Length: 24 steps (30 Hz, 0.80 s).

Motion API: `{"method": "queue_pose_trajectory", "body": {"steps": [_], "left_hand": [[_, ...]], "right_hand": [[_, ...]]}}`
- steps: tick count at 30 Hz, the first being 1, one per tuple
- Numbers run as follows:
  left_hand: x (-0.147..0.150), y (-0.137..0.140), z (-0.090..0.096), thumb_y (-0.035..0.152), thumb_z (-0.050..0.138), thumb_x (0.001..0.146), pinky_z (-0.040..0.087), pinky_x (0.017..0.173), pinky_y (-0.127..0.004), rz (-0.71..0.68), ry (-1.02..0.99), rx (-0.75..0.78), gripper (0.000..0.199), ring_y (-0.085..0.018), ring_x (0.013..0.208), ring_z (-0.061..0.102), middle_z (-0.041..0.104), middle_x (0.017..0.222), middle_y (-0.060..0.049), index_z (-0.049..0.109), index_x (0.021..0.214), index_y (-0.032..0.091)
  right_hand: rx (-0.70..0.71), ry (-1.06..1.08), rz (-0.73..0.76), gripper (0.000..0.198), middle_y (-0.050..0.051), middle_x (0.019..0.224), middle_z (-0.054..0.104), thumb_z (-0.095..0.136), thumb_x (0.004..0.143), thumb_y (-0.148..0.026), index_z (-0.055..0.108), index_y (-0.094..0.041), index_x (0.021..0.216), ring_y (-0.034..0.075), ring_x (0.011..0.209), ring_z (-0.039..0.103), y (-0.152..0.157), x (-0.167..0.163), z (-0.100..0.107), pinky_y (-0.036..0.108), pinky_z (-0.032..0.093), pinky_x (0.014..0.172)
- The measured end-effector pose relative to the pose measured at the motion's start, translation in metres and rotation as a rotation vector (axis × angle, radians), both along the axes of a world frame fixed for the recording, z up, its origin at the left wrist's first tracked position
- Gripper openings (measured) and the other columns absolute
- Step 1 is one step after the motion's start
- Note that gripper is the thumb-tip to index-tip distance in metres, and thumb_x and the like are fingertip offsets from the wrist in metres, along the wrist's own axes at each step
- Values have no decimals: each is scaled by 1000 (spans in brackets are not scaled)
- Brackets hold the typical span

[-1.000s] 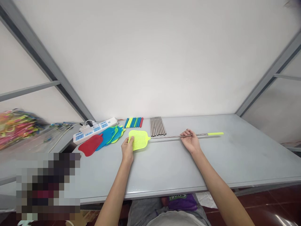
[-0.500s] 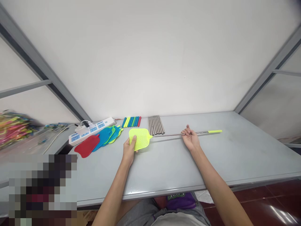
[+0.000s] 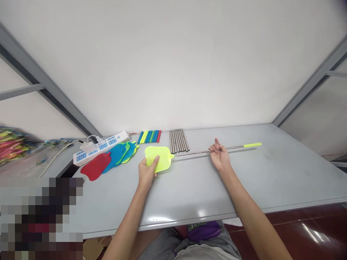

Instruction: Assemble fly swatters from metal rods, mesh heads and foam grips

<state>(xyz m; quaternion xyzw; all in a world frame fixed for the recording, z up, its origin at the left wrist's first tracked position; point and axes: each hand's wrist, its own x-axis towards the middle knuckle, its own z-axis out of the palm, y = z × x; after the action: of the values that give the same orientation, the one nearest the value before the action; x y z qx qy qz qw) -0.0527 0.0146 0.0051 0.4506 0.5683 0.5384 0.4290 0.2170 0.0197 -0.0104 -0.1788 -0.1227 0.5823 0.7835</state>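
A yellow fly swatter with a long metal telescopic rod and a yellow grip is held level just above the table. My left hand pinches the left side of its perforated head, thumb on top. Along the rod, my right hand is palm up with the fingers curled around the metal, the grip end sticking out to the right. Behind the swatter lie a row of metal rods and a row of coloured handle grips. Swatter heads in blue, green and yellow fan out beneath a red swatter head.
A white power strip with plugs stands at the table's back left. Colourful bagged items lie farther left on another surface. The grey table meets a white wall, with metal frame posts on both sides.
The camera view has shifted slightly. The rod seems drawn out a little longer, its yellow grip farther right. Both hands keep hold of the swatter.
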Motion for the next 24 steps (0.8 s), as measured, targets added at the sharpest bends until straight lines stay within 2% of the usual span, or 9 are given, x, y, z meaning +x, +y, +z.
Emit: {"method": "queue_pose_trajectory", "body": {"steps": [9, 24], "left_hand": [[0, -1, 1, 43, 63, 57, 29, 25, -15, 50, 67, -4, 40, -9, 41, 46, 59, 65, -5, 59, 81, 11], [0, -3, -4, 40, 66, 55, 26, 24, -15, 79, 40, -25, 37, -6, 33, 40, 62, 61, -6, 61, 77, 11]], "right_hand": [[-13, 27, 4, 26, -7, 51, 30, 38, 69, -5, 53, -15, 87, 5, 41, 32, 3, -6, 0, 21, 37, 48], [-22, -47, -54, 20, -7, 51, 26, 41, 69, -5, 52, -18, 79, 6, 41, 30, 4, -9, -3, 21, 36, 47]]}}
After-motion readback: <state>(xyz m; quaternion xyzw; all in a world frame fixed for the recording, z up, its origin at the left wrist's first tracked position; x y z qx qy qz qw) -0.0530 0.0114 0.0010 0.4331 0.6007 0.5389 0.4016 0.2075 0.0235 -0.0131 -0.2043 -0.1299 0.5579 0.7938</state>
